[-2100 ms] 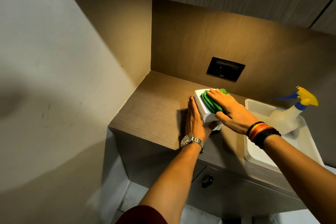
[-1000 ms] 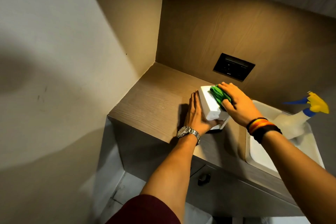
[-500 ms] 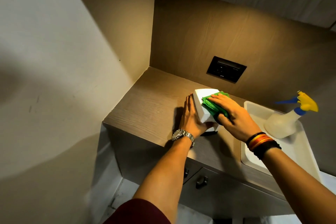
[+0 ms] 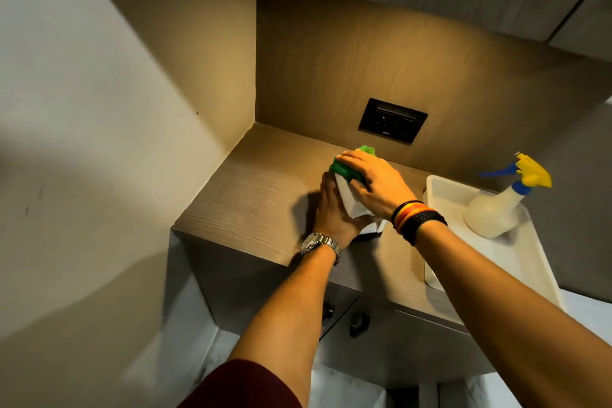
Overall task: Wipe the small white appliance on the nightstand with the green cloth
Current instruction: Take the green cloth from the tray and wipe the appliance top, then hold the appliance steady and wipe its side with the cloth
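The small white appliance (image 4: pixel 351 202) stands on the wooden nightstand top (image 4: pixel 261 195), mostly hidden between my two hands. My left hand (image 4: pixel 331 215), with a metal watch at the wrist, lies flat against the appliance's left side and steadies it. My right hand (image 4: pixel 374 184), with coloured bands at the wrist, presses the green cloth (image 4: pixel 346 170) onto the far top end of the appliance. Only the cloth's edges show around my fingers.
A white tray (image 4: pixel 536 265) sits at the right end of the top, holding a spray bottle (image 4: pixel 496 209) with a yellow and blue trigger. A dark socket panel (image 4: pixel 392 121) is set in the wooden back wall. A plain wall closes the left side. Drawer knobs (image 4: pixel 359 321) show below.
My right hand has slid the green cloth toward the far end of the appliance's top. My left hand stays against the left side. The camera shifted slightly.
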Tool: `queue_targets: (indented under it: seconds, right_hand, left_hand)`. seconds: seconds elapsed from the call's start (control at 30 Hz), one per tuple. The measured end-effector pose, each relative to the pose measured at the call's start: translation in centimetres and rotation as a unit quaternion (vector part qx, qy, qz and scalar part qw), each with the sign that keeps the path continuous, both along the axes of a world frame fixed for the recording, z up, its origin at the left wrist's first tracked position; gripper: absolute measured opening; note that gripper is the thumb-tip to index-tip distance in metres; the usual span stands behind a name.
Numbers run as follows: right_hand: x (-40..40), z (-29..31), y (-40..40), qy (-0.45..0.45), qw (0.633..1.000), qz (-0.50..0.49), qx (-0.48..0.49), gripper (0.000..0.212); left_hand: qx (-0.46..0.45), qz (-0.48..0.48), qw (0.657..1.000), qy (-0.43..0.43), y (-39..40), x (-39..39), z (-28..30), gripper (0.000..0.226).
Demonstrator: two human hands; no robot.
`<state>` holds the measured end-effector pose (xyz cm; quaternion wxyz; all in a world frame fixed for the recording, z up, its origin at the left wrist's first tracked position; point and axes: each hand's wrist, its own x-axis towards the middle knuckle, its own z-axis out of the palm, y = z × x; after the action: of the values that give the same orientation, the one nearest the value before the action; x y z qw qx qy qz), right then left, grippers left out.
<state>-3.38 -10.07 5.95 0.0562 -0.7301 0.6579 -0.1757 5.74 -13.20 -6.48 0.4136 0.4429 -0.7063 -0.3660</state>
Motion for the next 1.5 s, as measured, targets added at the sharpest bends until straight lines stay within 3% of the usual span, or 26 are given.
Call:
queue_targets:
  seconds: [0.13,0.2,0.27,0.43,0.53,0.6,0.67,0.77,0.83,0.93,1.03,1.2,1.4,1.5]
  right_hand:
    - [0.3,0.1,4.3,-0.065,0.997,0.016,0.023,0.045]
    - [-0.4,0.0,6.2,-0.158,0.986,-0.012,0.041,0.042]
    - [-1.3,0.4,8.2,-0.294,0.953,-0.065,0.03,0.038]
    - [-3.5,1.5,11.3,-0.534,0.807,-0.232,-0.102,0.038]
    - [-4.5,-0.4,11.3,-0.686,0.633,-0.342,-0.108,0.017]
    - [-5.0,-2.5,10.8,-0.743,0.54,-0.381,-0.103,0.028]
    - [-5.2,-4.4,10.0,-0.767,0.498,-0.384,-0.128,0.036]
    - [-3.7,-4.8,9.1,-0.782,0.455,-0.393,-0.166,0.019]
    - [-3.3,-5.9,8.2,-0.785,0.462,-0.374,-0.175,0.02]
    - [-1.5,-6.7,7.5,-0.764,0.527,-0.342,-0.147,0.028]
    - [0.3,-6.3,8.2,-0.73,0.6,-0.305,-0.12,0.038]
    - [0.0,-8.7,8.5,-0.673,0.707,-0.2,-0.088,0.065]
    - [0.6,-11.9,7.7,-0.618,0.747,-0.231,-0.075,0.07]
    - [-0.2,-12.5,6.1,-0.634,0.73,-0.248,-0.061,0.068]
  left_hand:
    - [0.032,0.005,0.999,0.004,0.0,-0.3,-0.9,0.093]
    - [0.057,-0.015,0.998,0.016,-0.6,-0.1,-1.3,0.103]
    - [0.084,-0.052,0.995,0.001,-0.1,0.9,0.3,0.11]
    - [0.093,-0.116,0.989,-0.014,-1.1,3.6,1.6,0.12]
    - [0.096,-0.169,0.979,-0.055,-1.8,5.1,3.1,0.109]
    - [0.083,-0.194,0.974,-0.08,-1.9,5.8,3.8,0.106]
    - [0.032,-0.194,0.975,-0.104,-1.9,6.0,4.0,0.107]
    - [-0.077,-0.15,0.969,-0.181,-1.4,5.5,4.8,0.109]
    - [-0.158,-0.128,0.957,-0.205,-0.8,4.4,6.1,0.092]
    - [-0.225,-0.138,0.927,-0.265,-0.6,2.2,7.8,0.074]
    - [-0.208,-0.154,0.903,-0.343,-1.1,0.1,8.2,0.064]
    - [-0.172,-0.107,0.911,-0.36,-1.0,-1.5,7.9,0.062]
    - [-0.189,-0.075,0.924,-0.323,-1.2,-1.0,6.8,0.06]
    - [-0.18,-0.089,0.933,-0.3,-2.0,-0.6,6.6,0.056]
